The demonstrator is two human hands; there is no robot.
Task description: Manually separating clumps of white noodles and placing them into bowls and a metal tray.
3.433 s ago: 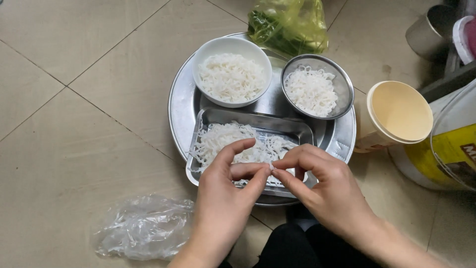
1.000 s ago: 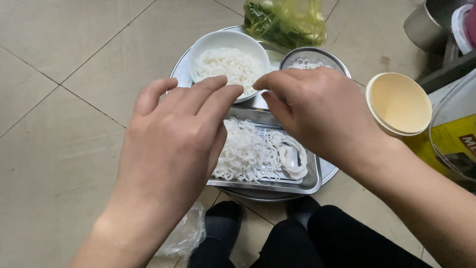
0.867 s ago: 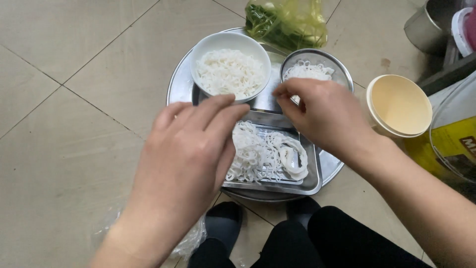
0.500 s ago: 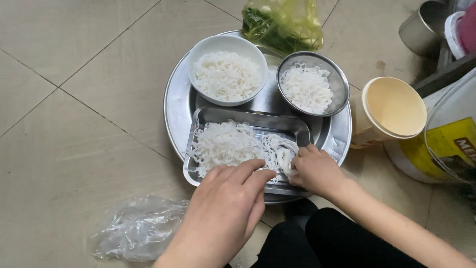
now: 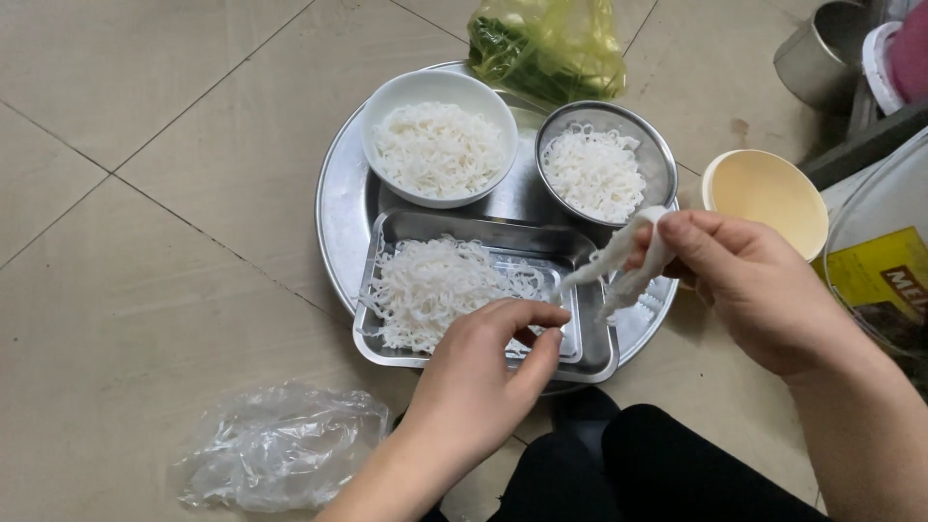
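Nearest to me, my left hand rests at the front edge of the rectangular steel tray. Its thumb and forefinger are curled narrow, tips close together over the tray's near rim; I cannot tell whether they pinch any strands. The heap of white noodles lies in the tray just beyond those fingertips, filling mostly its left part.

My right hand is raised to the right of the tray. Its fingers are closed on a white strip of noodle, which is gripped at the top between thumb and forefinger and hangs down and leftward over the tray's right end.

To the near left, a crumpled clear plastic bag lies on the tiled floor.

The tray sits on a round metal platter. Behind it on the platter stand a white bowl of noodles on the left and a steel bowl of noodles on the right. Right of the platter is a cream cup. Farthest off, a yellow-green bag of greens touches the platter's far rim.
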